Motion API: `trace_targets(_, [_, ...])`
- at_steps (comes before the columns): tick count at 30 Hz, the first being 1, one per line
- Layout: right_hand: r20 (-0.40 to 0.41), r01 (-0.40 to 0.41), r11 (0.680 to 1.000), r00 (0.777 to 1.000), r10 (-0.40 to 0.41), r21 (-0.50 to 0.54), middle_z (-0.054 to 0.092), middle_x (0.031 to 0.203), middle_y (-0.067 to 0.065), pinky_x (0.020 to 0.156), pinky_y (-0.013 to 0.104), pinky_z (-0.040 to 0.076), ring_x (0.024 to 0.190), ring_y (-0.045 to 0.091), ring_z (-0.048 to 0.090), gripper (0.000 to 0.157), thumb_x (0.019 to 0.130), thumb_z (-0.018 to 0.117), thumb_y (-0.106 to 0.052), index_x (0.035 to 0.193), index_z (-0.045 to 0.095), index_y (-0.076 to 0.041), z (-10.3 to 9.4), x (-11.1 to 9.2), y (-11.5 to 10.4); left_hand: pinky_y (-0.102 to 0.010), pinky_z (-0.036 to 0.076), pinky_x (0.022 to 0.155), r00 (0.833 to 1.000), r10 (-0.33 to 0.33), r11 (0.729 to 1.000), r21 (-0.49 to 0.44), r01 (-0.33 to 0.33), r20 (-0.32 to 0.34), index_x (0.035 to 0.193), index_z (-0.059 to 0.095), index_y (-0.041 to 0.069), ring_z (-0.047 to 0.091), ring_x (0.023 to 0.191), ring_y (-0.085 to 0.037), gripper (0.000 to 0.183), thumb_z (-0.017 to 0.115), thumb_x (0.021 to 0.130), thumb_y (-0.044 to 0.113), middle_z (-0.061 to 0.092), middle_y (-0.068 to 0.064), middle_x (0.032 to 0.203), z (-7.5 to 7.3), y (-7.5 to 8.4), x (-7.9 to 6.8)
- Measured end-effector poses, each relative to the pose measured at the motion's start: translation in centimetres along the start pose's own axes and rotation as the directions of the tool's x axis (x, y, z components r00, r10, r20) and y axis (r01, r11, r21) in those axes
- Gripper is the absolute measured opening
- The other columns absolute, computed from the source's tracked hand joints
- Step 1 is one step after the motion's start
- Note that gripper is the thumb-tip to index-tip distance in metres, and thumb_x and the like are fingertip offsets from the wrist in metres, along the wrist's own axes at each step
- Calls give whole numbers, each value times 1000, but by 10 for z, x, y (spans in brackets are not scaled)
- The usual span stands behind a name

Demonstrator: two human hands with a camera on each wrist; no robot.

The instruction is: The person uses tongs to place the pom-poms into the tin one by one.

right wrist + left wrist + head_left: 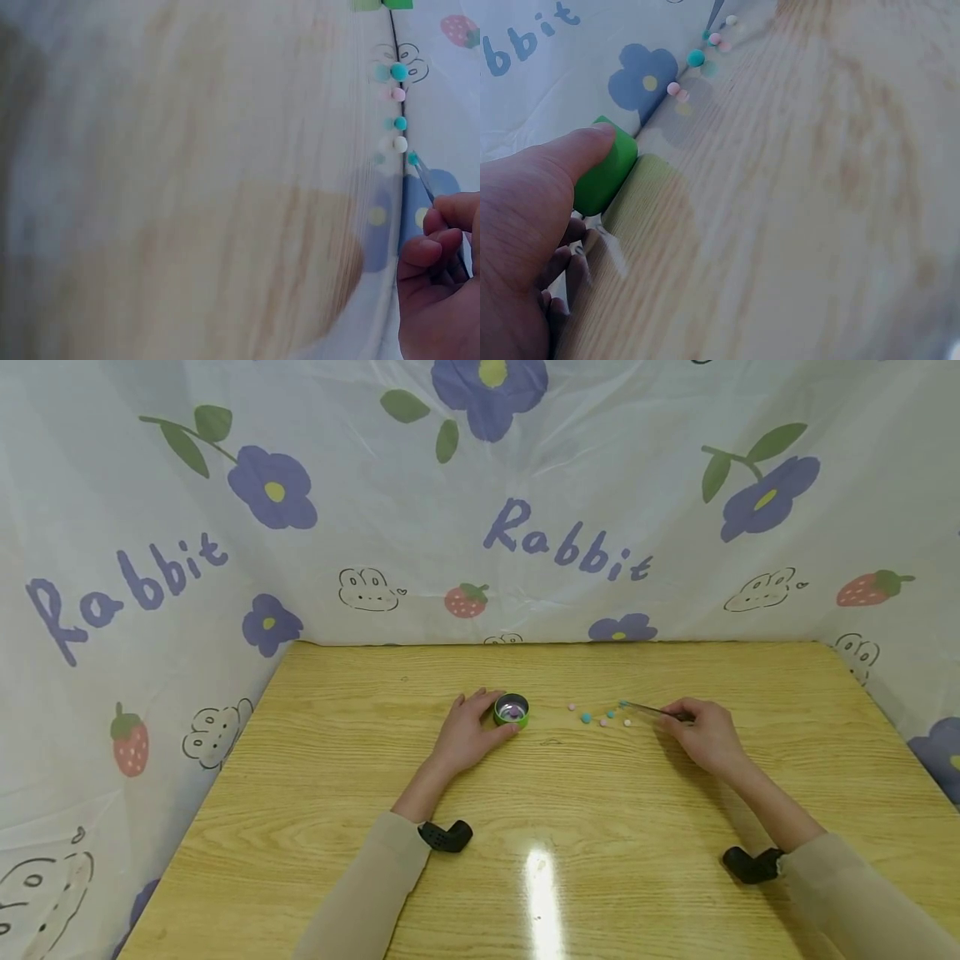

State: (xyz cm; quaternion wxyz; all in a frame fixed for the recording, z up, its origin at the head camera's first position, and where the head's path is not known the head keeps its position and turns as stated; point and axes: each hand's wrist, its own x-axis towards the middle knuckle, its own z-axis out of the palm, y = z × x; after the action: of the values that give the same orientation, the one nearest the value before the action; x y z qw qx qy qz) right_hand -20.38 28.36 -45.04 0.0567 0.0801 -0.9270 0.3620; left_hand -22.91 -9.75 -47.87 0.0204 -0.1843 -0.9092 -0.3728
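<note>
My left hand (467, 735) holds a small round tin (527, 717), green outside and shiny inside, standing on the wooden table. Its thumb lies along the tin's near side, and a small purplish thing (513, 712) is inside. In my right hand (707, 737) is a pair of dark metal tweezers (651, 710) pointing left. Their tips meet a small turquoise bead (412, 157), which looks just off the tabletop in the right wrist view. Several pink, white and turquoise beads, among them a larger turquoise one (587, 718), lie between the tin and the tweezers.
The wooden table (585, 810) has its back edge against a white cloth (420, 510) printed with flowers, strawberries and rabbits. Black wrist devices (446, 837) sit at both sleeve cuffs. A bright reflection shows on the table's near part.
</note>
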Motion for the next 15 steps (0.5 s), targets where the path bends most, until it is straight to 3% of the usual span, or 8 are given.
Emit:
trace_targets(5, [3,4,1000,1000,-4,7,72,98,20,74,39,50,92,37,65,17,98,69,-8,106,73,6,4,4,-4,-50,11,126,1000,5,1000,0,-5,-6,146,57,6,39,146,-36,64,76,94,37,58,-14,145,1,-1,-1])
trace_targets(11, [26,66,998,997,-67,22,72,102,22,80,53,55,98,43,67,18,101,66,-10,108,72,6,7,10,-13,-48,10,126,1000,4,1000,0,-4,-2,147,57,8,38,147,-34,63,76,94,38,58,-13,146,1,-2,0])
trace_targets(15, [4,112,993,994,-112,40,73,98,22,80,56,55,95,44,68,15,100,66,-6,105,73,7,10,14,-20,-49,10,126,1000,7,1000,2,-7,-2,146,57,8,39,146,-35,63,76,94,38,58,-13,146,1,-2,1])
